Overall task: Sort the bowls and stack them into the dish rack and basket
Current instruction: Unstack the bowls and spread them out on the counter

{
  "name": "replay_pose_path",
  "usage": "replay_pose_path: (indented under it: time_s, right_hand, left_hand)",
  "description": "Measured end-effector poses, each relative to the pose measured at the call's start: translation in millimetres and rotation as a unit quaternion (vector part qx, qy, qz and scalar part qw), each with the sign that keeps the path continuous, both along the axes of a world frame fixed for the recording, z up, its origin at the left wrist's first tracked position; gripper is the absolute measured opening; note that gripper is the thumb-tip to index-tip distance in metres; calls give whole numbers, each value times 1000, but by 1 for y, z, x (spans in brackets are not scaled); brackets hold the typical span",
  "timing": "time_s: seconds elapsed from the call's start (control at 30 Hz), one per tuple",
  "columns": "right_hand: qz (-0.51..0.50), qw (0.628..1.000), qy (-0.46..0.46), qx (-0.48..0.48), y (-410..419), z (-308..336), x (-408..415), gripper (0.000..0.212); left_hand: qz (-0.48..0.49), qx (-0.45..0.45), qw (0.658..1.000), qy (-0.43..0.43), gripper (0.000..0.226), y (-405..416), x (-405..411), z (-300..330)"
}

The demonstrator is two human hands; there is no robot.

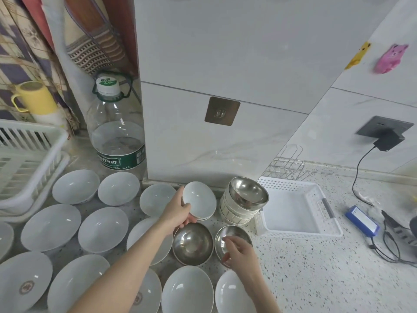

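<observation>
We see our left hand point(178, 214) curled round the near rim of a small white bowl point(199, 199), thumb on the inside, holding it tilted on top of a second white bowl just beneath it. Our right hand point(237, 251) pinches the near rim of a steel bowl point(228, 233), fingertips inside and thumb on the outer edge. Just to its left sits another steel bowl point(193, 243), upright on the speckled tabletop point(316, 279). Behind them a third steel bowl point(248, 193) tops a stack of cream bowls point(234, 213), touching the white perforated basket point(300, 206). Many larger white bowls point(102, 229) spread across the left. The white dish rack point(29, 159) stands at the far left.
</observation>
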State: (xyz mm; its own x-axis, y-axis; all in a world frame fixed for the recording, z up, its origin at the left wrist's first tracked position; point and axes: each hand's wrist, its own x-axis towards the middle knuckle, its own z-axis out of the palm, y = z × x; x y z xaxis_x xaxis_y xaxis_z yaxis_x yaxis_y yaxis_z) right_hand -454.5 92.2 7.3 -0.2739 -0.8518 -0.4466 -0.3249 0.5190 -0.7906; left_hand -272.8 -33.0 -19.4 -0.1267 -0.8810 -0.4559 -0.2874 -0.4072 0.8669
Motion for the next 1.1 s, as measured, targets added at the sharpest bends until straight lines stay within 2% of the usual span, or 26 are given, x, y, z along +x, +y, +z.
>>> replay_pose_path:
  time_s: [0.13,0.3,0.4,0.57,0.77,0.97,1.1]
  right_hand:
    - [-2,1000,15,8,-20,1,9,17]
    - [1,1000,25,14,-47,-1,28,25]
    - [5,998,45,41,-67,-9,37,21]
    - [-24,994,62,83,-98,-19,46,28]
    - [-27,991,89,98,-113,-28,55,18]
    - [-16,982,151,115,-114,-31,57,36]
    - [-17,976,188,108,-115,-30,59,37]
  left_hand:
    - [8,2,999,38,63,11,14,18]
    - [87,26,985,149,54,32,45,19]
    - [133,35,971,196,51,43,64,11]
    - [174,37,963,202,52,59,85,6]
    - [194,48,960,197,50,68,102,0]
    - [197,52,960,193,53,71,108,1]
    - [199,57,960,191,54,73,110,1]
